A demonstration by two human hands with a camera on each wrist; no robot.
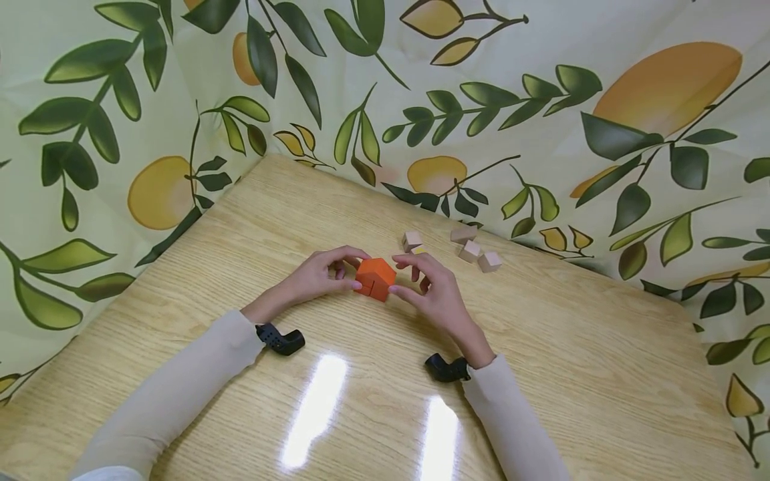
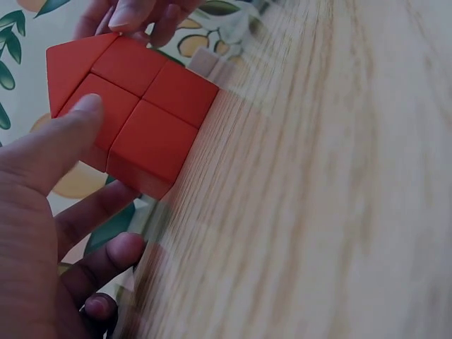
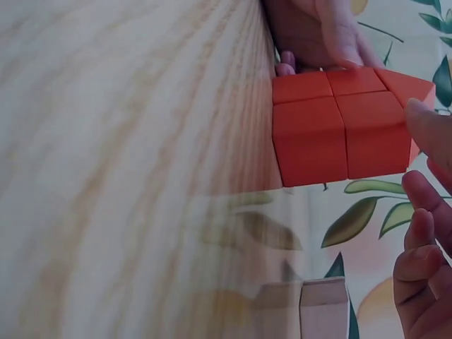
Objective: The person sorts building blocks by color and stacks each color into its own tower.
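Note:
A small house of red-orange blocks point(image 1: 374, 275) stands on the table, square blocks below and a pointed roof piece on top. My left hand point(image 1: 319, 270) holds it from the left. In the left wrist view, the left thumb point(image 2: 81, 127) presses its front while the other fingers bend behind it. From the other side my right hand point(image 1: 436, 294) grips the house near the roof. The right thumb point(image 3: 427, 131) rests at the roof's front edge, with the index fingertip point(image 3: 417, 185) right at the rear corner.
Behind the house, a pale wooden block point(image 1: 412, 240) sits next to a small yellow piece point(image 1: 418, 250). Farther right lie several more pale blocks point(image 1: 469, 251). The wooden table point(image 1: 571, 374) meets a leaf-and-fruit patterned cloth point(image 1: 337, 80) at its back and left edges.

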